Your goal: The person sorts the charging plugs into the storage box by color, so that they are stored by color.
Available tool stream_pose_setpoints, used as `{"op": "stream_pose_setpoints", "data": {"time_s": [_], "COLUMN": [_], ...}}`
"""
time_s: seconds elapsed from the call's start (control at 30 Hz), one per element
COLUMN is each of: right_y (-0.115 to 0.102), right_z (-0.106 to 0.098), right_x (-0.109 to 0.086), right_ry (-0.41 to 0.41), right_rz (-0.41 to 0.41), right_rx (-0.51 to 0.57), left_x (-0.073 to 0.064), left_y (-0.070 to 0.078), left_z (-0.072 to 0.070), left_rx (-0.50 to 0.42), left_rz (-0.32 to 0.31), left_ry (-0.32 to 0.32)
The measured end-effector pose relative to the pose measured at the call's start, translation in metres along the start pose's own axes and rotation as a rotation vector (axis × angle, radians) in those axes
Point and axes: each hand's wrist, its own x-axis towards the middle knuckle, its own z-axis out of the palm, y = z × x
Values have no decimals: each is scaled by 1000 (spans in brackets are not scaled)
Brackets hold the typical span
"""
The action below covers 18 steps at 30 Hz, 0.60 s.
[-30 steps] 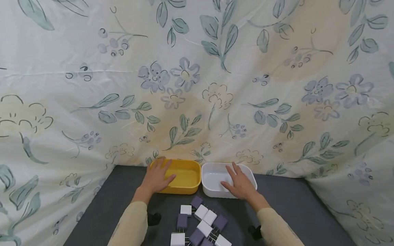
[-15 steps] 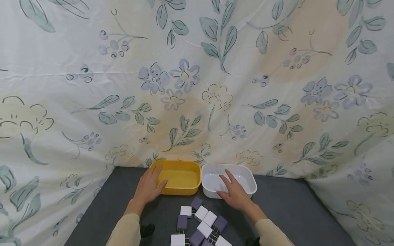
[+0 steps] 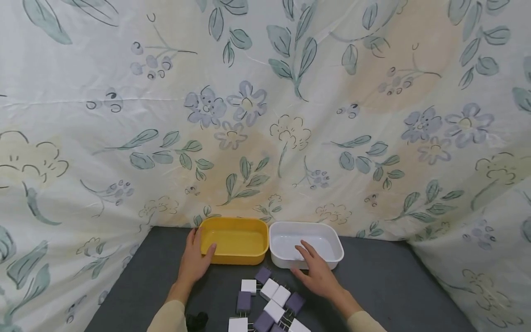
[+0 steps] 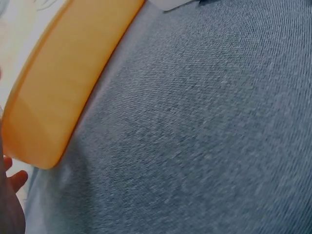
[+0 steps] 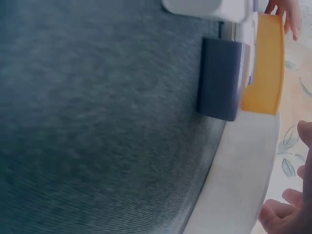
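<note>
A yellow plastic tub (image 3: pixel 234 236) stands at the back of the table, close beside a white plastic tub (image 3: pixel 286 236). My left hand (image 3: pixel 194 259) is at the yellow tub's left side, fingers extended along it and thumb near its front corner. In the left wrist view, fingertips (image 4: pixel 17 181) show by the orange-looking wall. Over the white tub's front right edge hovers my right hand (image 3: pixel 318 275), with fingers spread and nothing held. Its contact with the rim cannot be made out. Both tubs look bare inside.
Several white charger plugs (image 3: pixel 274 311) and dark purple charger plugs (image 3: pixel 244 302), some with metal prongs showing, lie in front of the tubs between my forearms. A floral curtain (image 3: pixel 265 138) hangs behind the dark grey tabletop (image 3: pixel 373 281).
My left hand has drawn back from over the yellow tub's interior to its left side. The right hand has moved back toward me, from inside the white tub to its front edge.
</note>
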Motion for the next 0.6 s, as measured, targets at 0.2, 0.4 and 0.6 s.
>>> {"op": "stream_pose_setpoints", "data": {"time_s": [0.2,0.4,0.6], "right_y": [-6,-8,-8], "right_z": [2,4,2], "right_x": [-8,-15,-19], "right_ry": [6,131,238], "right_rz": [15,-12,-40], "right_rx": [22,15,23], "left_x": [-3,-6,-6], "left_y": [-5,-9,-14], "left_z": [3,2,1], "left_rx": [-131,-205,-285], "left_rz": [-69,-114,-78], "left_ry": [38,22,-6]}}
